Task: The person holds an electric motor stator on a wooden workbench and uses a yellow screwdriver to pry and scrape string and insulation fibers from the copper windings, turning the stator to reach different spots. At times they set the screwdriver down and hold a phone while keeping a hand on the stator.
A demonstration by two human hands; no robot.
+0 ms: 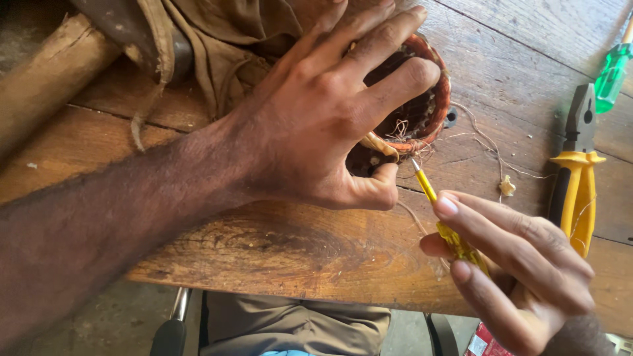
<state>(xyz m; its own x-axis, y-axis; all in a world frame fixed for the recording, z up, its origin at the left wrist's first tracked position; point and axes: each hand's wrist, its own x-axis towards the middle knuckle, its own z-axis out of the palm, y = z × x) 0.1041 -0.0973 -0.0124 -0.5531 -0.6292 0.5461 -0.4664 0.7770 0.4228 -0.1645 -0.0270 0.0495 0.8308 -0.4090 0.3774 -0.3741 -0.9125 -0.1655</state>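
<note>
While the left hand (330, 112) clamps fingers & thumb round a copper-wound motor coil (415, 105) at far centre of the wooden bench (264, 244), the right hand (514, 277), near right, pinches a yellow screwdriver (438, 211), tip at the coil's edge. Yellow pliers (577, 178) lie right.

Bare, hairy forearms without sleeves; khaki trousers (297, 323) below.

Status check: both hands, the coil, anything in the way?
Left hand grips copper-wound coil. Right hand holds yellow screwdriver, tip at windings. Pliers lie aside, clear.
</note>
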